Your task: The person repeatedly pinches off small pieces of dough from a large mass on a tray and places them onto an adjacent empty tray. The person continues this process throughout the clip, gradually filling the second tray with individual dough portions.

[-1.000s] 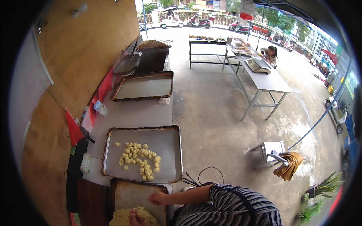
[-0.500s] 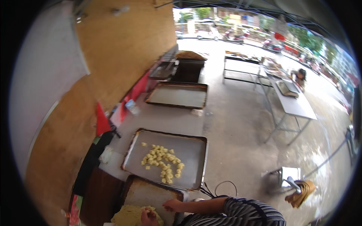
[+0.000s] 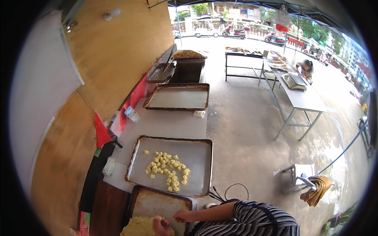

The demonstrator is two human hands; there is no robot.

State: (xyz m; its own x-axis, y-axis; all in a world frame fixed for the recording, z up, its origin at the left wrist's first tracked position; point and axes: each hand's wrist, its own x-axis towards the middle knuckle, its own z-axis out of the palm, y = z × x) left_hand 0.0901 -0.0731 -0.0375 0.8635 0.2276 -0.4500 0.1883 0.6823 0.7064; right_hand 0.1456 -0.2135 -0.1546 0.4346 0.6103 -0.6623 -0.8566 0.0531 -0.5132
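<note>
A mass of pale yellow dough (image 3: 136, 227) lies on the near end of a browned baking tray (image 3: 170, 200) at the lower edge. My left hand (image 3: 162, 227) is at the dough's right side, fingers curled round some of it. Just right of it my right hand (image 3: 182, 215) hangs over the tray, fingers bent together; anything inside is too small to make out. Beyond, a larger baking tray (image 3: 197, 157) holds several small dough pieces (image 3: 165, 163), mostly clustered mid-tray, with a few lying apart.
Farther along the counter are another baking tray (image 3: 179, 97), a wire basket (image 3: 160, 73) and a tissue pack (image 3: 109, 166). A red flag (image 3: 102, 131) stands by the wooden wall. Right are a stool (image 3: 301, 173), a brown cloth (image 3: 318, 189) and a table (image 3: 305, 101) with a scale (image 3: 294, 81); a person bends beside it.
The view has turned slightly, so the counter sits a little farther left. Both hands have shifted slightly right over the near tray. The dough pieces on the larger tray look unchanged.
</note>
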